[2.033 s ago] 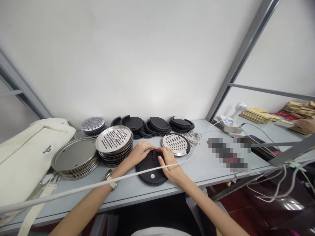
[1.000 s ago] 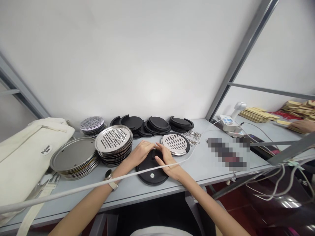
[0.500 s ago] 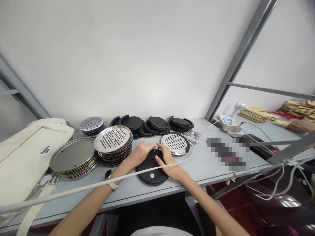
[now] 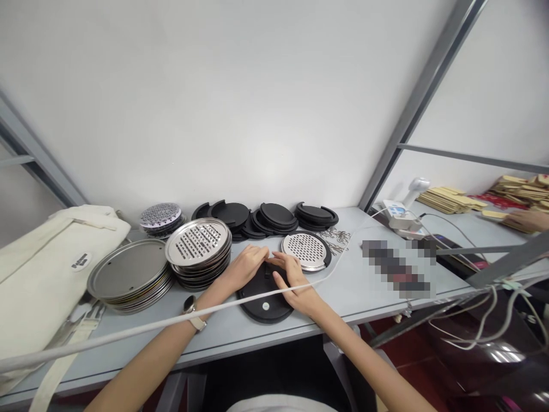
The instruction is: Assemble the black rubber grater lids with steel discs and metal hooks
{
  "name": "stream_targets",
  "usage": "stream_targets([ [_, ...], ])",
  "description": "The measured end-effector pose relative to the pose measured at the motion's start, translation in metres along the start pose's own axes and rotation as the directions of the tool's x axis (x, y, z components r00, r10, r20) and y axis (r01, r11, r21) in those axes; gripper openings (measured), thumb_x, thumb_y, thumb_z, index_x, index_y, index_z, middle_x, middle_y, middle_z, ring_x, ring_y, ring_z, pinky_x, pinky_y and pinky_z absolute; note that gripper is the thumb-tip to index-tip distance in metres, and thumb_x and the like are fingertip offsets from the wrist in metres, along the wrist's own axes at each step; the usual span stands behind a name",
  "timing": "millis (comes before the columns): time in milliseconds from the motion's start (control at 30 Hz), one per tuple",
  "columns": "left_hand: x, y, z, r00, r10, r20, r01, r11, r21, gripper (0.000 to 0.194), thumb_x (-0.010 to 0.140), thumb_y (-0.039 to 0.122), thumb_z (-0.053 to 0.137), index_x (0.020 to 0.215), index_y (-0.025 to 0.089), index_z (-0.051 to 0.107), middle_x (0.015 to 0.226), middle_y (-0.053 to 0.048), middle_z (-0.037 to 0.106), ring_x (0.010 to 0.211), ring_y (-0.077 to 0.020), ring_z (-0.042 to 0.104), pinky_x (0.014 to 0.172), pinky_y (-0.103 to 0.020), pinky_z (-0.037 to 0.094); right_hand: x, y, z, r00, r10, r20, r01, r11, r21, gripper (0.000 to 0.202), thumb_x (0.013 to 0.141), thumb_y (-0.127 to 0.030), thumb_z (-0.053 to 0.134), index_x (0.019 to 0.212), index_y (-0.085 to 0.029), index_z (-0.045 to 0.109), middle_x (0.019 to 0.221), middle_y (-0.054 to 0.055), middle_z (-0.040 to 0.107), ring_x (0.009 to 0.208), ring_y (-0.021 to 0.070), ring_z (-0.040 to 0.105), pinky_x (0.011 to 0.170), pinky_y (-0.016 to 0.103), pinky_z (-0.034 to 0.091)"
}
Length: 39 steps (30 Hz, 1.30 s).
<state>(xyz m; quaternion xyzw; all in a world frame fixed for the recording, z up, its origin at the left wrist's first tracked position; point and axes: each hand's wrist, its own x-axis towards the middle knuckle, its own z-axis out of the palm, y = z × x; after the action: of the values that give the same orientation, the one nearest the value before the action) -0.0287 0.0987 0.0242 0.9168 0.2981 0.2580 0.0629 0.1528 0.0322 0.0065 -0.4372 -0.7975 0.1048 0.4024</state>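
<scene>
A round black disc (image 4: 266, 294) with a pale round sticker lies before me at the table's front. Over its far edge my left hand (image 4: 249, 266) is closed, its fingertips pressed together in a pinch; what they hold is hidden. My right hand (image 4: 294, 277) rests over the disc's right side, fingers stretched towards the left fingertips and thumb apart. A small dark tab (image 4: 268, 272) shows on the disc between the hands. Just beyond my right hand is a perforated metal grater plate (image 4: 305, 250) set in a black holder. Small metal wire pieces (image 4: 338, 237) lie in a pile beside it.
Stacked grater plates (image 4: 198, 243), flat metal discs (image 4: 128, 272) and a cream bag (image 4: 55, 252) stand on the left. Black round holders (image 4: 277, 216) line the wall. A white cable (image 4: 171, 323) crosses in front. Another person's hand (image 4: 525, 220) is at far right.
The small metal wire piece seen between my fingertips is now hidden. My right fingers have straightened and lifted slightly; the disc has stayed in place.
</scene>
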Motion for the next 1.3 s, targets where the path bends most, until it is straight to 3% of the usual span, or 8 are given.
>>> stream_targets([
  [167,0.0004,0.0008,-0.0017,1.000,-0.020,0.011,0.020,1.000,-0.004,0.012,0.094,0.017,0.037,0.089,0.017,0.047,0.082,-0.003,0.055,0.082,-0.0188,0.051,0.077,-0.032,0.042,-0.0001,0.0038,0.0041,0.993,0.012,-0.117,-0.024,0.995,-0.102,0.039,0.090,-0.020,0.040,0.128,-0.016,0.033,0.102,0.009,0.061,0.107,0.0241,0.051,0.104,0.053,0.023],
  [267,0.0006,0.0018,-0.0026,1.000,-0.025,0.012,0.025,1.000,-0.015,0.012,0.093,0.017,0.037,0.089,0.017,0.048,0.084,-0.004,0.055,0.082,-0.0188,0.051,0.077,-0.032,0.042,-0.0003,0.0049,0.0042,0.988,0.005,-0.153,-0.025,0.992,-0.125,0.038,0.089,-0.021,0.042,0.125,-0.016,0.036,0.105,0.011,0.057,0.106,0.0254,0.049,0.101,0.053,0.028],
  [400,0.0009,0.0023,-0.0023,0.999,-0.039,-0.004,0.038,0.998,-0.051,0.012,0.092,0.016,0.038,0.088,0.017,0.050,0.085,-0.004,0.057,0.082,-0.0188,0.052,0.077,-0.032,0.042,0.0013,0.0023,0.0009,0.997,-0.016,-0.081,0.010,0.998,-0.069,0.035,0.090,-0.020,0.039,0.125,-0.018,0.039,0.118,0.012,0.052,0.112,0.0251,0.046,0.100,0.049,0.033],
  [533,0.0016,0.0020,-0.0015,0.996,-0.080,-0.033,0.075,0.988,-0.131,0.012,0.090,0.014,0.041,0.091,0.017,0.052,0.087,-0.004,0.060,0.085,-0.0184,0.054,0.078,-0.031,0.042,0.0011,0.0006,0.0002,1.000,0.005,-0.002,-0.005,1.000,0.009,0.032,0.092,-0.019,0.036,0.124,-0.020,0.040,0.118,0.010,0.054,0.113,0.0224,0.047,0.099,0.044,0.038],
  [933,0.0045,-0.0038,-0.0005,0.992,-0.112,-0.058,0.093,0.963,-0.254,0.020,0.087,0.014,0.048,0.092,0.018,0.067,0.093,-0.003,0.070,0.090,-0.0172,0.062,0.085,-0.029,0.042,-0.0019,0.0033,0.0062,0.993,0.121,-0.005,-0.120,0.985,0.121,0.030,0.093,-0.023,0.035,0.123,-0.020,0.038,0.121,0.011,0.055,0.115,0.0194,0.051,0.101,0.039,0.040],
  [1300,0.0074,-0.0028,0.0008,0.975,-0.208,-0.075,0.170,0.923,-0.346,0.021,0.082,0.011,0.052,0.088,0.018,0.071,0.089,-0.003,0.073,0.085,-0.0162,0.066,0.081,-0.027,0.047,-0.0014,0.0038,0.0063,0.992,0.125,-0.002,-0.124,0.984,0.131,0.030,0.093,-0.024,0.034,0.123,-0.020,0.037,0.123,0.012,0.053,0.118,0.0199,0.050,0.102,0.040,0.040],
])
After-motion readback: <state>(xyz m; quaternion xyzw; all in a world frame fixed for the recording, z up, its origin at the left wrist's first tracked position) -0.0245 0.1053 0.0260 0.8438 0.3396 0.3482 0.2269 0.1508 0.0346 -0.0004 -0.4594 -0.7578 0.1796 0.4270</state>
